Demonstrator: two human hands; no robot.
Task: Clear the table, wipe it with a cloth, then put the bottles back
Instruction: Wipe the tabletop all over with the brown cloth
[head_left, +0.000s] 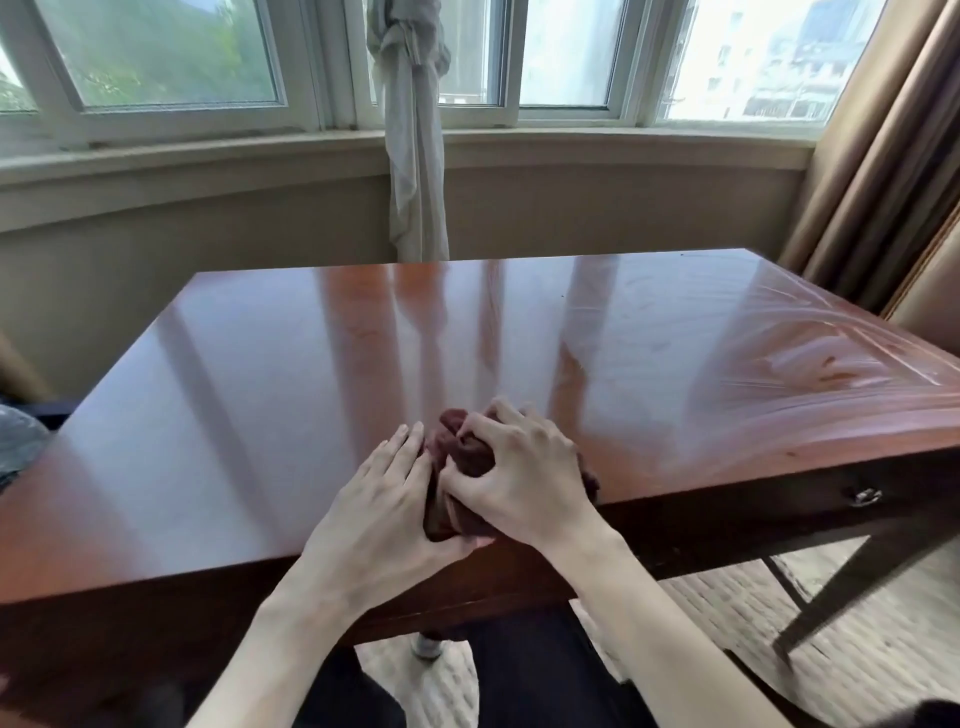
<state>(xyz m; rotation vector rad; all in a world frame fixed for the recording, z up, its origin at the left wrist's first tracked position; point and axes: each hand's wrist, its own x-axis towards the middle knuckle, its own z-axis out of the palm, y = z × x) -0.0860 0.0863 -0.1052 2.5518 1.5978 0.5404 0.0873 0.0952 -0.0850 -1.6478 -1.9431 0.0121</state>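
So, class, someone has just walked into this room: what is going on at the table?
A person is working a dark red cloth on a glossy wooden table, near its front edge. The right hand grips the bunched cloth, fingers curled round it, while the left hand lies against its side with the fingers fairly straight. Wet wipe streaks show on the table's right side. No bottles are in view, so putting them back is not yet done.

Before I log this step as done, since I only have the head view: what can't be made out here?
- Cloth: bunched under the right hand and beside the left hand; its full size is hidden.
- Bottles: none in the head view.
- Table: near left corner cut off by the frame edge; glare hides whether the left side is wiped.
- Dark thing at the left edge: cropped, unidentifiable.
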